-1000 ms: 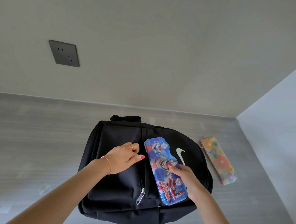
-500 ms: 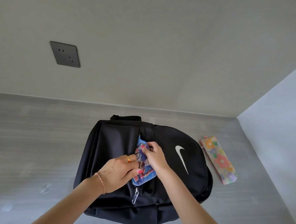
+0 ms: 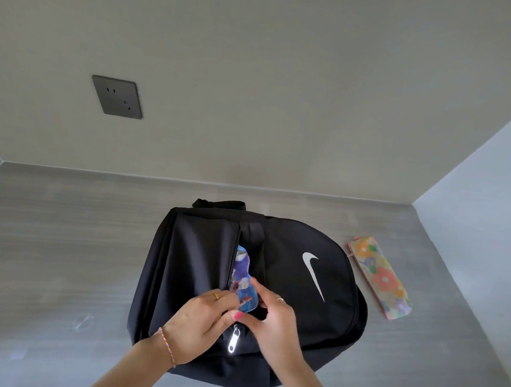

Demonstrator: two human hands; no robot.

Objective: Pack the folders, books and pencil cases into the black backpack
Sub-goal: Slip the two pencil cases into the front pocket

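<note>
The black backpack [image 3: 297, 284] with a white swoosh lies flat on the grey table. Its front pocket is unzipped, and the blue cartoon pencil case [image 3: 242, 277] sits mostly inside, with a strip of it showing through the slit. My left hand [image 3: 200, 323] pinches the pocket's left edge near the silver zipper pull [image 3: 233, 338]. My right hand [image 3: 271, 315] has its fingers on the case's near end. A floral pencil case [image 3: 378, 276] lies on the table to the right of the backpack, apart from both hands.
The table [image 3: 52, 256] ends at a beige back wall holding a dark socket plate [image 3: 117, 96]. A pale side wall [image 3: 483, 220] closes the right side, just beyond the floral case.
The blue pencil case went from lying on top of the backpack into the front pocket, sliding deeper. My right hand moved left with it; my left hand holds the pocket edge.
</note>
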